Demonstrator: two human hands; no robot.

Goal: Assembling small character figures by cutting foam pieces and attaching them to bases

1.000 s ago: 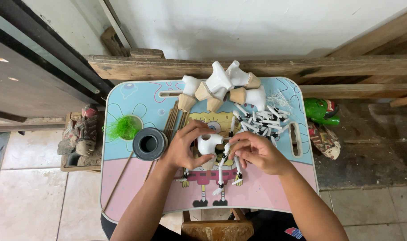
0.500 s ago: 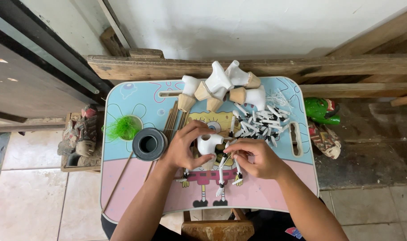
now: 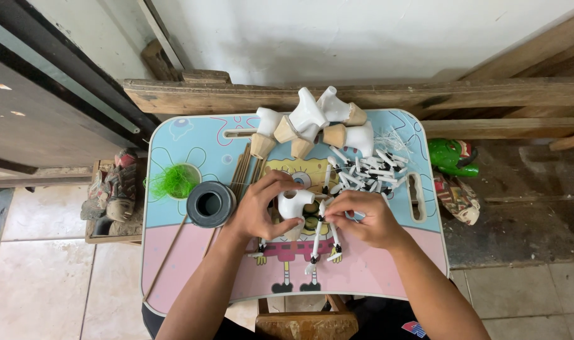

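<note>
My left hand [image 3: 258, 211] grips a small white carved piece [image 3: 294, 204] over the middle of a cartoon-printed lap table [image 3: 180, 277]. My right hand [image 3: 362, 219] pinches thin white sticks with black tips [image 3: 318, 242] that hang down from that piece. The two hands nearly touch. Just beyond my right hand lies a loose pile of the same black-and-white sticks [image 3: 369, 170]. At the table's far edge stands a cluster of white and tan carved pieces [image 3: 309, 126].
A grey tape roll [image 3: 210, 204] and a green fibre tuft [image 3: 173, 182] lie left of my hands, with thin wooden skewers [image 3: 239, 170] beside them. Wooden planks [image 3: 362, 94] run behind the table. A green figure [image 3: 454, 156] and worn shoes [image 3: 113, 189] sit on the floor.
My right hand has shifted slightly along the hanging sticks; the left hand keeps its hold on the white piece. Nothing else has moved.
</note>
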